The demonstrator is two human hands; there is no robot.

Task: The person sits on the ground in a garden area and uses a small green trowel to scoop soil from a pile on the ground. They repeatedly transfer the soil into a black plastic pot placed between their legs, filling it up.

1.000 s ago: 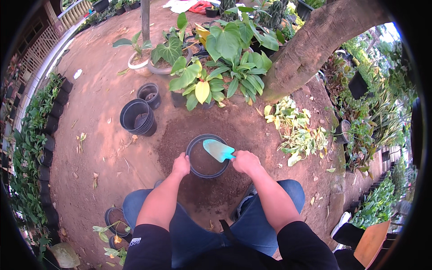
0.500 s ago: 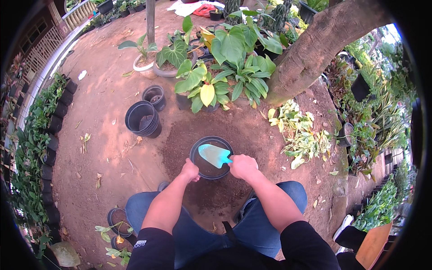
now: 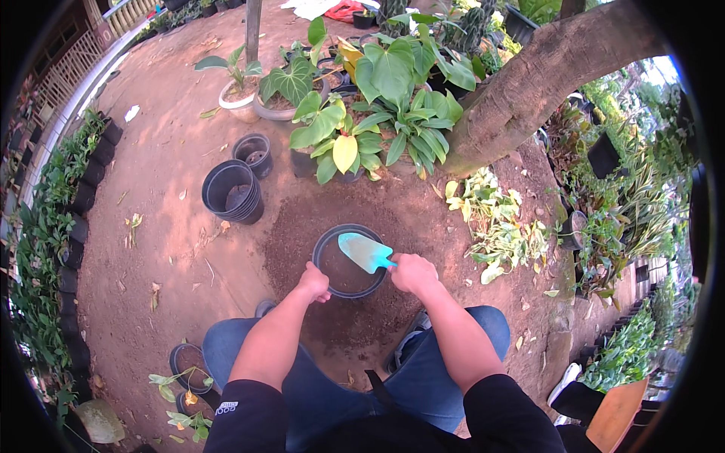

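A round black plant pot (image 3: 321, 249) stands on dark loose soil between my knees, with brown soil inside it. My left hand (image 3: 314, 282) is closed on the pot's near left rim. In my right hand (image 3: 412, 272) is the handle of a turquoise hand trowel (image 3: 367, 253), fingers wrapped round it. The trowel's blade is held over the right half of the pot, its tip toward the upper left; soil dust dulls the blade.
Stacked black pots (image 3: 232, 192) and a smaller black pot (image 3: 253, 154) stand to the left. Leafy potted plants (image 3: 362, 113) sit ahead beside a leaning tree trunk (image 3: 544, 83). Pulled-up leafy cuttings (image 3: 502, 223) lie to the right. Another black pot (image 3: 190, 365) is by my left knee.
The trowel has shifted slightly and turned over the pot, its tip now pointing higher. My left hand stays at the rim. The whole view has moved a little.
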